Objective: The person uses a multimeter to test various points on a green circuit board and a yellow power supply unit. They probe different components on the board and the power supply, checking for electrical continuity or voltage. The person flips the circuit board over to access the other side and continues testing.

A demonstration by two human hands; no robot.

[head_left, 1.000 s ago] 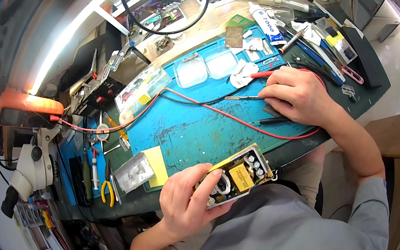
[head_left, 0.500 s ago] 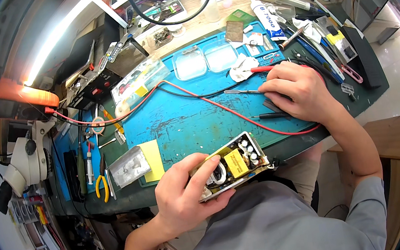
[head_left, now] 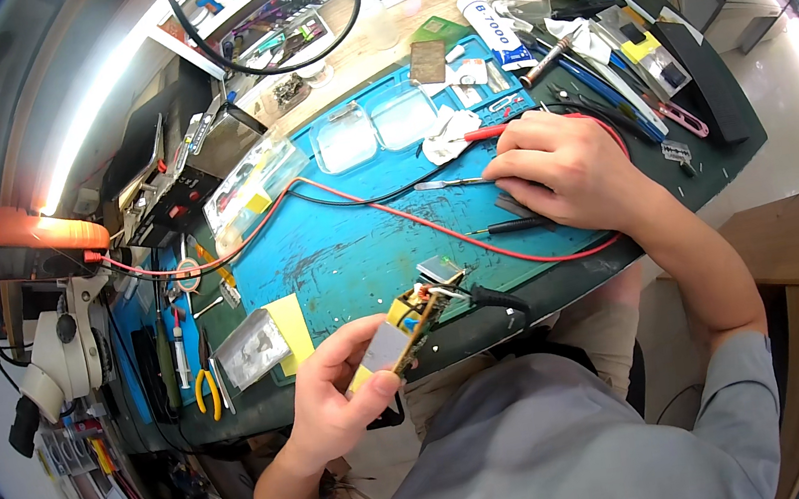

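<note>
My left hand grips a power-supply circuit board in a metal frame, tilted on its edge above the bench's front edge. Yellow insulation and a grey plate show on it, and a black cable end sticks out at its right. Over the mat's right part, my right hand is closed, fingertips pinching a thin metal hand tool whose flat tip points left. Close by lie a red test probe and a black test probe, the red one's rear hidden behind that hand.
An orange multimeter stands at left, its red lead crossing the blue mat. Yellow-handled pliers, a metal cover and an open clear box lie about. Pens and knives crowd the right.
My left hand has turned the circuit board from facing up to standing on its edge, its thumb now on the near side. My right hand stays by the metal tool. The view has shifted slightly.
</note>
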